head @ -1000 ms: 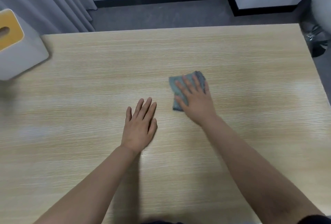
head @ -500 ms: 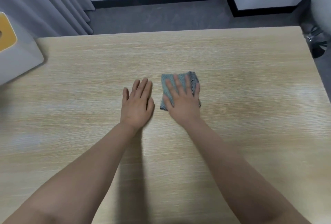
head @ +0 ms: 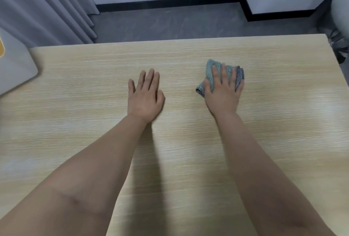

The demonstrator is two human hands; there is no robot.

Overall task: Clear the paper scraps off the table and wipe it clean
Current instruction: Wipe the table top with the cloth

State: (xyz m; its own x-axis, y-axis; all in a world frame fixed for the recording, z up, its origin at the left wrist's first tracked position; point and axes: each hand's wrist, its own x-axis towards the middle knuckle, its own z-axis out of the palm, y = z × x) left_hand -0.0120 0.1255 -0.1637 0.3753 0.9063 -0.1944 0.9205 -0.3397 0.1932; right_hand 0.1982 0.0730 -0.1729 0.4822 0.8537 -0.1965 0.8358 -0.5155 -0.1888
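A small grey-green cloth (head: 212, 67) lies on the light wooden table (head: 94, 77), right of the middle. My right hand (head: 222, 92) lies flat on the cloth with straight, spread fingers and presses it onto the wood. My left hand (head: 144, 96) rests flat on the bare tabletop to the left of the cloth, fingers straight, holding nothing. I see no paper scraps on the table.
A grey box with a yellow top (head: 13, 65) stands at the table's far left edge. Grey curtains (head: 43, 5) hang behind it. A white stool with a chrome base (head: 341, 43) stands off the table's far right corner.
My right hand has slid the cloth to the right, away from my left hand. The left hand stays flat on the table in about the same place.
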